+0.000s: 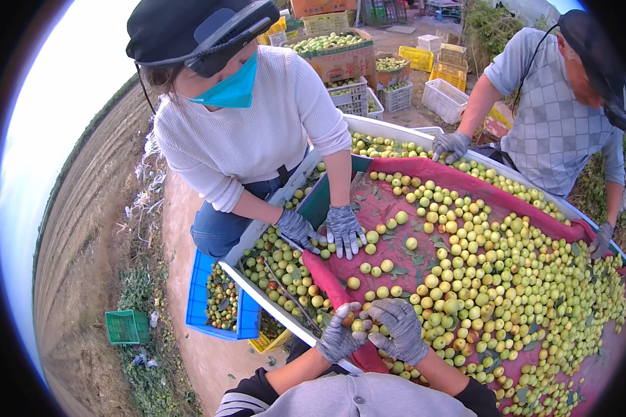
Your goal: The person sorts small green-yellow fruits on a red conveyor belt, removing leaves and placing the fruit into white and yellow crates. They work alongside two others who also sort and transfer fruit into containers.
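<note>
My left hand (340,335), in a grey knit glove, is closed around a small reddish-green fruit (348,317) at the near edge of the sorting bed. Close beside it on the right, my gloved right hand (400,329) has its fingers curled in, their tips at a yellow-green fruit (358,325) between the two hands. Both hands are above the rolled edge of a red cloth (323,278). Many round green and yellow fruits (508,267) lie spread over the cloth to the right. A side trough (275,260) on the left holds more fruits, leaves and a twig.
Across on the left, a co-worker's two gloved hands (343,231) rest at the cloth's edge. Another person's gloved hand (452,146) reaches the far trough. A blue crate (200,295) of fruit and a green basket (127,326) stand left. Stacked crates (445,101) stand behind.
</note>
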A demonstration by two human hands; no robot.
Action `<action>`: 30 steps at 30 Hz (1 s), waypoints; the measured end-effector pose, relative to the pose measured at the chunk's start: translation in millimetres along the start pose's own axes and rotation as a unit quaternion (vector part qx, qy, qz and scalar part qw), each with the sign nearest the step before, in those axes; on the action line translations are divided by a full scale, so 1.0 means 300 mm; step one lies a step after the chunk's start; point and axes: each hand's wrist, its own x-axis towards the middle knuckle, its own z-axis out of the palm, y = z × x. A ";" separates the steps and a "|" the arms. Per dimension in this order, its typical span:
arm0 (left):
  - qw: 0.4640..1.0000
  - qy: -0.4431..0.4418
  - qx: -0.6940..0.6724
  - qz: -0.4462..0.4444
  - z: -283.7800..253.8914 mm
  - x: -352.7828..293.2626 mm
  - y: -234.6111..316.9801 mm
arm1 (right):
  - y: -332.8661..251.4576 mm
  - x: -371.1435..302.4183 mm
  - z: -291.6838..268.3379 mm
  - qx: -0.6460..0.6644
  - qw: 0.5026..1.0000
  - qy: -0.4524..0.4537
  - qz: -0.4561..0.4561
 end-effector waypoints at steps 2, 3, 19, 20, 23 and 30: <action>0.995 -0.039 0.092 -0.010 -0.030 -0.106 0.112 | 0.021 -0.036 0.012 -0.030 0.999 -0.003 0.020; 0.980 -0.005 0.198 0.013 -0.059 -0.175 0.173 | 0.030 -0.062 0.023 -0.036 0.998 -0.033 0.027; 0.528 0.327 0.761 -0.187 -0.163 -0.499 0.566 | 0.054 -0.264 0.065 -0.096 0.992 -0.047 0.070; 0.590 0.160 0.782 -0.118 -0.090 -0.433 0.484 | 0.060 -0.270 0.052 -0.106 0.991 -0.016 0.078; 0.691 -0.009 0.721 -0.052 0.143 -0.164 0.310 | 0.058 -0.290 0.026 -0.128 0.979 -0.014 0.156; 0.413 -0.143 0.876 0.203 0.518 0.350 0.104 | 0.059 -0.294 0.007 -0.140 0.977 -0.023 0.160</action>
